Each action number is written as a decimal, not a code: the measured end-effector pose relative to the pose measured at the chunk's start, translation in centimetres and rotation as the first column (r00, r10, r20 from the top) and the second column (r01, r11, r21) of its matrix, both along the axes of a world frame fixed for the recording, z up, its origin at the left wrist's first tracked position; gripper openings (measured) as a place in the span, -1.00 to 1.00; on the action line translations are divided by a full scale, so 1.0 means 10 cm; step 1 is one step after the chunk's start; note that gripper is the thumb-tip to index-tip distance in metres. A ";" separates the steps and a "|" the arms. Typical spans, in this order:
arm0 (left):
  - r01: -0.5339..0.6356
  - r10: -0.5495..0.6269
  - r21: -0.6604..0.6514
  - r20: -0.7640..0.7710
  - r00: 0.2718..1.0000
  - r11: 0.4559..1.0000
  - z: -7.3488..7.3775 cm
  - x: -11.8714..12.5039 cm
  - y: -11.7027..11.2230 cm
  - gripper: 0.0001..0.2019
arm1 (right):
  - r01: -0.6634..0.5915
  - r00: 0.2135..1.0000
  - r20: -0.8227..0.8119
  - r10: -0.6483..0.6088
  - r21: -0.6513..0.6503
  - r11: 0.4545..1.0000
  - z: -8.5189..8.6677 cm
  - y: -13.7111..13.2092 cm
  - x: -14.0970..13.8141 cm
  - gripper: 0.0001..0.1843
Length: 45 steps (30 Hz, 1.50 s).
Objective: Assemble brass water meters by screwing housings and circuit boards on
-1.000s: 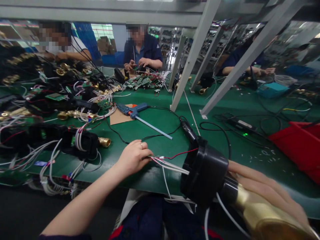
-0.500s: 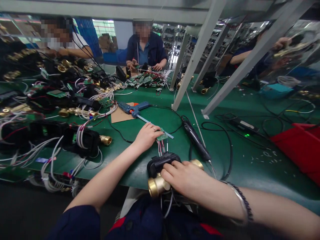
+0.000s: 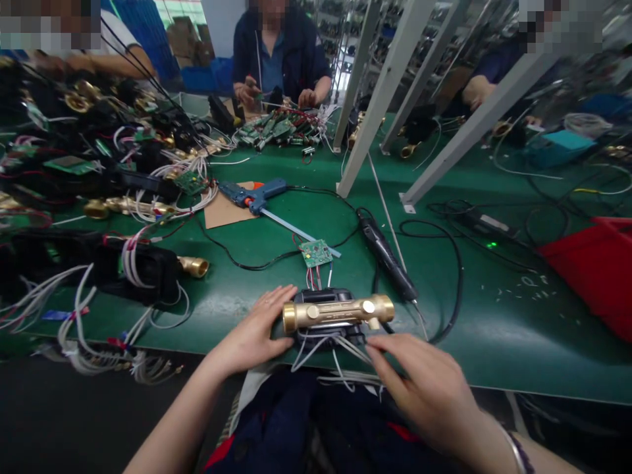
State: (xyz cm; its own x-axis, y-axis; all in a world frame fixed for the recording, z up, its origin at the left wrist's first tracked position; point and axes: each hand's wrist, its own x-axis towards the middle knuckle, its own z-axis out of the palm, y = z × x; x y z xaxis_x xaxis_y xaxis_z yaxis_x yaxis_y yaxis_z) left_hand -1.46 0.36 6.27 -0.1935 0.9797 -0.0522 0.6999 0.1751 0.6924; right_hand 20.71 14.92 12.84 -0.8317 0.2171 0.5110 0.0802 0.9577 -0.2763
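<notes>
In front of me a brass pipe body (image 3: pixel 340 312) lies across a black plastic housing (image 3: pixel 309 338) at the bench's near edge. My left hand (image 3: pixel 254 332) grips the housing's left side, thumb in front and fingers behind. My right hand (image 3: pixel 424 378) is at the near right corner, fingertips pinched together where grey cables (image 3: pixel 348 349) run; its exact hold is partly hidden. Beyond the housing a green circuit board (image 3: pixel 316 253) rests over a glue stick (image 3: pixel 289 227), joined to the housing by thin red and white wires (image 3: pixel 313 276).
A blue glue gun (image 3: pixel 257 195) lies on cardboard (image 3: pixel 217 214); a black corded screwdriver (image 3: pixel 388 257) lies right of the board. Black housings with cables (image 3: pixel 143 263) crowd the left. Metal posts (image 3: pixel 380 105) and a red bin (image 3: pixel 592 270) stand right. Co-workers (image 3: pixel 279 59) sit opposite.
The housing has been turned so its brass pipe faces up. My left hand has let go of the circuit board and moved to the housing; my right hand has shifted to its near right corner.
</notes>
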 end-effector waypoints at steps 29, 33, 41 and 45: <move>-0.222 0.216 0.278 0.054 0.975 0.935 -0.25 0.46 0.13 -0.30 | 0.355 0.907 0.371 0.197 -0.928 0.113 -0.34 -0.43 -0.44 -0.55; -0.215 0.212 0.268 0.040 0.976 0.939 -0.24 0.47 0.14 -0.33 | 0.418 0.871 0.411 0.269 -0.908 0.034 -0.33 -0.37 -0.35 -0.53; -0.217 0.216 0.280 0.038 0.976 0.935 -0.24 0.47 0.14 -0.30 | 0.398 0.890 0.378 0.255 -0.917 -0.028 -0.33 -0.39 -0.39 -0.48; -0.208 0.208 0.264 0.028 0.978 0.942 -0.24 0.45 0.14 -0.32 | 0.398 0.887 0.379 0.263 -0.917 -0.024 -0.32 -0.40 -0.40 -0.49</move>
State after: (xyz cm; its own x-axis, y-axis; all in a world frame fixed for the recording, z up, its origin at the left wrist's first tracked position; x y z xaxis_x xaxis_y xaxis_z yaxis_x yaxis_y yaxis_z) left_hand 3.07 1.73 3.89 -0.3942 0.8963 0.2030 0.6675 0.1275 0.7336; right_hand 16.76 10.95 9.66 -0.7700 0.2691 -0.5785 0.5168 -0.2687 -0.8129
